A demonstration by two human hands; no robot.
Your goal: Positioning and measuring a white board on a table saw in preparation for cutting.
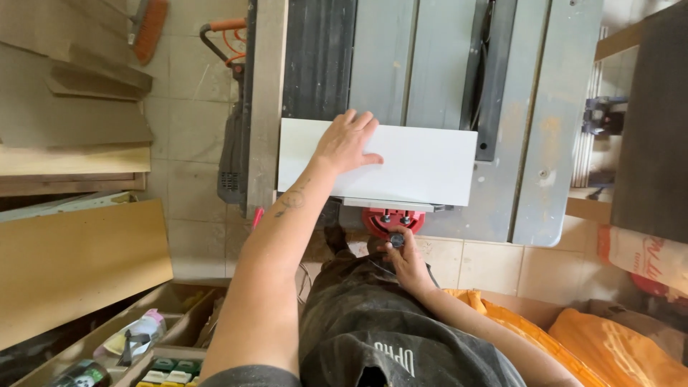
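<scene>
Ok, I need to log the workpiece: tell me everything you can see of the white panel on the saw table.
The white panel is a flat, smooth rectangle, apparently laminated board. It lies flat on the grey saw table, long side across the view. The left hand presses palm-down on its left half. Its near edge sits against a red mitre gauge, whose knob the right hand grips.

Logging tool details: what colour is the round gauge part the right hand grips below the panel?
Red, with a dark knob; the right hand grips the round plastic gauge, in the head view.
</scene>
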